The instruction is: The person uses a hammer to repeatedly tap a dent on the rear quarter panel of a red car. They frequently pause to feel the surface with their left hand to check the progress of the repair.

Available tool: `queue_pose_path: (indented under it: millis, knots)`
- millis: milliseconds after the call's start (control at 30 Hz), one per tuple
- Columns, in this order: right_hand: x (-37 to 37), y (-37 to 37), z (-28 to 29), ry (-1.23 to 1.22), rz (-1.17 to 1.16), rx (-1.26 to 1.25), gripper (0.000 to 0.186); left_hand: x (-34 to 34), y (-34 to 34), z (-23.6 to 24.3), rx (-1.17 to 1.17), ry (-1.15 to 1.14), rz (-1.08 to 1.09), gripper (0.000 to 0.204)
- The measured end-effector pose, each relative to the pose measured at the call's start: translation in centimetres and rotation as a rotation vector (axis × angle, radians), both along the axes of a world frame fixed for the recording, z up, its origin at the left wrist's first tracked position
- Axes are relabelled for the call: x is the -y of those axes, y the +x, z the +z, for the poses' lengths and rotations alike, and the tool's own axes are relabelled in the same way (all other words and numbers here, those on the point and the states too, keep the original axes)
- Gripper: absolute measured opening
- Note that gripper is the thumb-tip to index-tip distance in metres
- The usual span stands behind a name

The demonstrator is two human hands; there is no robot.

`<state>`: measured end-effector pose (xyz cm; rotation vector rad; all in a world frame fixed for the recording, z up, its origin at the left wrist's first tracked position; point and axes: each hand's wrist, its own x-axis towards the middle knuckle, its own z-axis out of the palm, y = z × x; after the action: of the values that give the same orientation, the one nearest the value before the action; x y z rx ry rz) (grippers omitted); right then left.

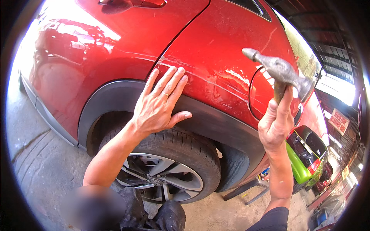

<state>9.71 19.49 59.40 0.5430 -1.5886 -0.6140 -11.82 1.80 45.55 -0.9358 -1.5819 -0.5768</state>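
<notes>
A red car's rear side panel (216, 50) fills the view, with long pale scratches and a dent below the middle. My left hand (158, 98) lies flat with fingers stretched out, its fingertips on the panel near the door gap and its palm over the black wheel arch trim (200, 115). Raised at the right, my right hand (275, 123) is wrapped round the handle of a metal body hammer (279, 69). The hammer's head has one pointed end and one broad round face, and it is held apart from the panel, in front of the round fuel flap (259, 92).
Below the arch is the rear wheel (162, 177) with its tyre and spoked rim. A bright green car (298, 165) stands behind at the right, near a red sign (338, 122). Dark metal legs (244, 190) rest on the concrete floor (42, 173).
</notes>
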Motion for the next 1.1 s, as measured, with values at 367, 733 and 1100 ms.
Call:
queue_pose_path:
  millis: [367,733,1100]
  knots:
    - [0.9,-0.2,0.7,-0.117,-0.174,0.262,0.055,0.1,0.0,-0.8,-0.004,0.004,0.010,0.091]
    - [0.3,-1.8,1.2,-0.164,-0.171,0.288,0.057,0.3,0.1,-2.4,0.044,0.019,-0.004,0.090]
    - [0.8,-1.7,1.5,-0.154,-0.191,0.300,0.061,0.0,0.0,-2.5,0.040,0.047,-0.048,0.086]
